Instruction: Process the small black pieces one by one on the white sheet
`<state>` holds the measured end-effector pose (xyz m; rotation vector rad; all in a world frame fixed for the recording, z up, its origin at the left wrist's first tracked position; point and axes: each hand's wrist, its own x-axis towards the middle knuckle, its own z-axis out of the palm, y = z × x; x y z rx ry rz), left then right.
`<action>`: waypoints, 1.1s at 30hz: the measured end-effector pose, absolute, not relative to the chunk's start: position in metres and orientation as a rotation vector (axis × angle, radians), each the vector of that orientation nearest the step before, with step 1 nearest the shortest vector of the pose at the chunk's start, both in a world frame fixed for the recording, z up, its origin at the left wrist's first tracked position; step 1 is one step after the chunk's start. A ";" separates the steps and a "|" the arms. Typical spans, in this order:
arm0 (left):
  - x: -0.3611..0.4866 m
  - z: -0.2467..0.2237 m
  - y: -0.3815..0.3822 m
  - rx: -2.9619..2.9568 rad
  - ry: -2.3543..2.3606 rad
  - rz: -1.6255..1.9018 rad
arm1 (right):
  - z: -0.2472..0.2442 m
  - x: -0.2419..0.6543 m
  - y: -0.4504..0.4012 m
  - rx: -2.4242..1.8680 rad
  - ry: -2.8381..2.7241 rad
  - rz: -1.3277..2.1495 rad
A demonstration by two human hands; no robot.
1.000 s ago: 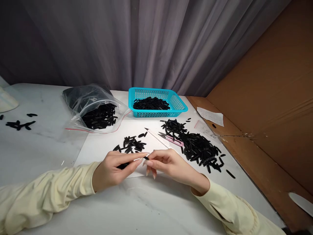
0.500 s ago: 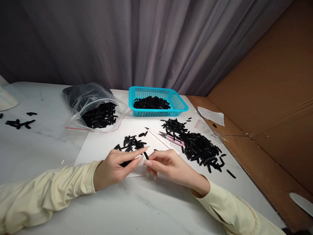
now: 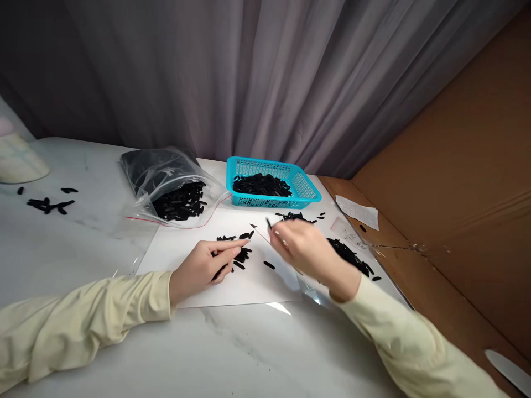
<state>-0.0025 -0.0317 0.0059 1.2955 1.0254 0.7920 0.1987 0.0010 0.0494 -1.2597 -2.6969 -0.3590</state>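
Observation:
My left hand (image 3: pixel 203 268) is closed over the white sheet, thumb against fingers, with small black elongated pieces (image 3: pixel 217 271) showing inside its curl. Just past its fingertips lies a small heap of similar pieces (image 3: pixel 244 254). My right hand (image 3: pixel 301 246), blurred by motion, is closed above the right side of the sheet. A slim black piece (image 3: pixel 269 224) sticks out at its fingertips. Under it, a pointed pen-like tool (image 3: pixel 253 226) shows only its tip end. The right hand covers part of the larger pile of black pieces (image 3: pixel 350 257); the pink snips are hidden.
A blue basket (image 3: pixel 274 203) holding black pieces stands at the back. Left of it lies an open zip bag (image 3: pixel 166 166) of them. Several loose pieces (image 3: pixel 50 206) are at far left. A paper slip (image 3: pixel 357 211) and cardboard wall (image 3: pixel 456 166) are on the right.
My right hand has moved away from my left, right and forward, over the tool and snips. My left hand stays closed near the small heap. The view has shifted slightly.

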 end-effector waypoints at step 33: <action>-0.004 0.008 -0.023 1.008 0.928 0.786 | 0.044 0.174 0.048 -1.261 -3.012 -0.461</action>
